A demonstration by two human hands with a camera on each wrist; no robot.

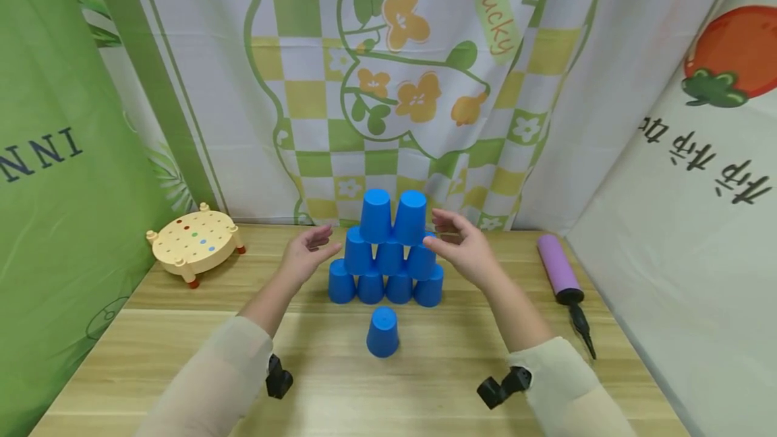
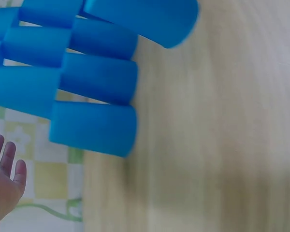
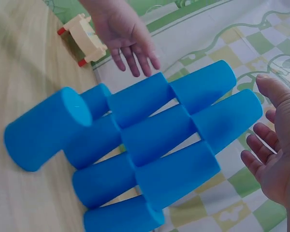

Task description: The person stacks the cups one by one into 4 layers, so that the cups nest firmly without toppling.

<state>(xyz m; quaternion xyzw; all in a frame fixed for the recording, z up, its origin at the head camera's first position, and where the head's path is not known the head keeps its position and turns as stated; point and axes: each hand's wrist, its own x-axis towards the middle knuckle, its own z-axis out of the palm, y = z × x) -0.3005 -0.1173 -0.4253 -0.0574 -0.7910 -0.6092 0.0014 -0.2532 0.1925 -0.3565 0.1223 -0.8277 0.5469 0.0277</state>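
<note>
Blue cups stand upside down in a stacked pyramid, with several in the bottom row (image 1: 370, 287), three in the middle row (image 1: 389, 259) and two top cups (image 1: 376, 216) side by side. One more upside-down blue cup (image 1: 383, 334) stands alone on the table in front. My left hand (image 1: 306, 256) is held to the left of the pyramid, its fingers loosely bent around nothing. To the right of the upper rows, my right hand (image 1: 463, 248) faces inward. In the right wrist view the fingers of this hand (image 3: 280, 145) are apart from the cups.
A cream round stand (image 1: 194, 240) with coloured dots and red-tipped legs sits at the table's back left. Along the right edge lies a purple hand pump (image 1: 558, 267) with a black nozzle. A patterned curtain (image 1: 419, 140) hangs directly behind the pyramid.
</note>
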